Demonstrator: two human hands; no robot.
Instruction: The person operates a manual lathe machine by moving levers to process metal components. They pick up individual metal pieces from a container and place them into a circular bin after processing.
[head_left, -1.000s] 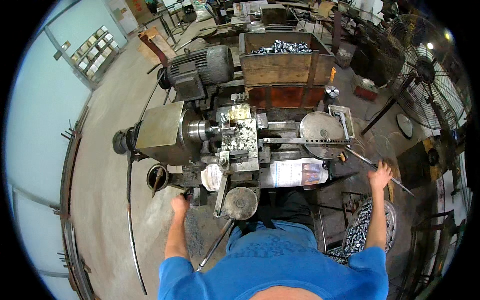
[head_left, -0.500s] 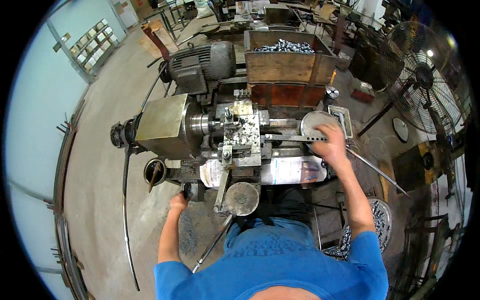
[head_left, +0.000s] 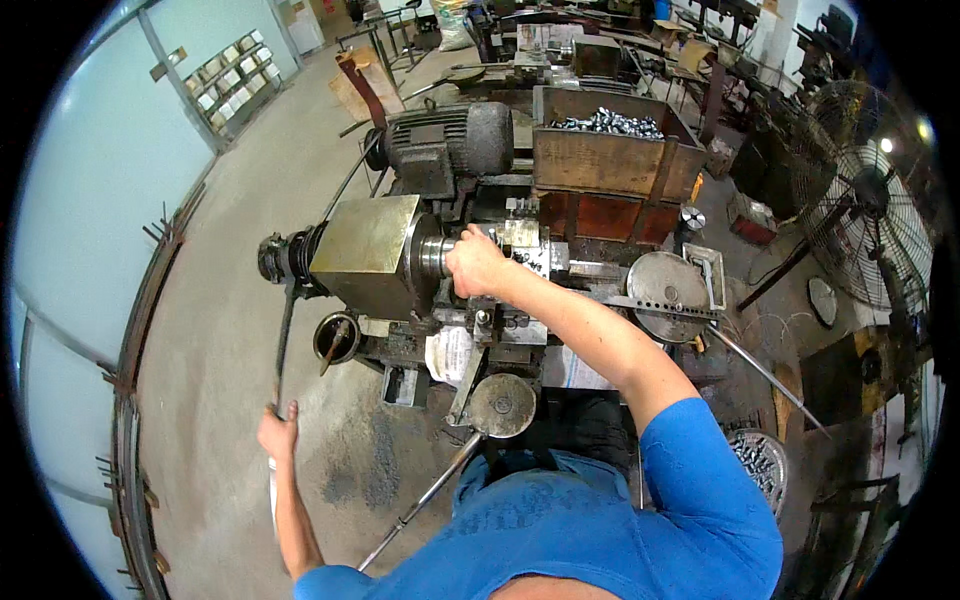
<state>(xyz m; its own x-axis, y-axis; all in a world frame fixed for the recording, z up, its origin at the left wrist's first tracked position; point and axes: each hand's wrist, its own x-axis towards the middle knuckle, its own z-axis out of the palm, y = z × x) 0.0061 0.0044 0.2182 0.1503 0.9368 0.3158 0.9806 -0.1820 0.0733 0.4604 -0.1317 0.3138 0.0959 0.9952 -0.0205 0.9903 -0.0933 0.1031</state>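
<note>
My left hand (head_left: 278, 432) is closed round a long metal lever (head_left: 283, 365) that hangs down from the left end of a small lathe's box-shaped headstock (head_left: 362, 240). My right arm reaches across the machine. At the front of the round steel spindle nose (head_left: 433, 257), my right hand (head_left: 475, 262) has its fingers bent together. Whatever they hold is hidden under the hand. Just right of it lies the chip-strewn cross slide (head_left: 525, 262), partly covered by my forearm. A round metal disc (head_left: 502, 405) on a lever arm stands nearer my body.
Behind the lathe are an electric motor (head_left: 450, 145) and a wooden crate (head_left: 610, 165) of small metal parts. A dark pot (head_left: 336, 338) with a brush sits front left. Rightward are another round plate (head_left: 665, 285), a long rod (head_left: 770, 380), a parts basket (head_left: 765, 470) and a fan (head_left: 868, 190).
My right hand has gone from the right-hand round plate leftward to the spindle. My left hand has left the small tray at the front and taken hold of the long lever. The view has shifted.
</note>
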